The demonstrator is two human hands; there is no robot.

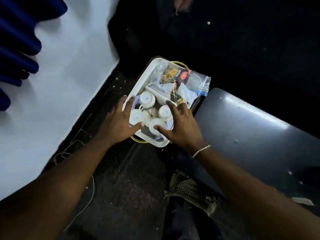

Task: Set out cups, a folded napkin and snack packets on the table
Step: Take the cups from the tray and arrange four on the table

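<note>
Head view: dim room, dark gritty floor. White counter at left with blue cloth hanging over its far edge; grey seat at right. White tray sits on the floor between them. In it: four white cups, bottoms up, near end; clear zip bag with snack packets, far end, bag overhanging the rim. Left hand and right hand are both spread wide over the cups, gripping nothing; thumbs touch cups. Bracelet on the right wrist.
</note>
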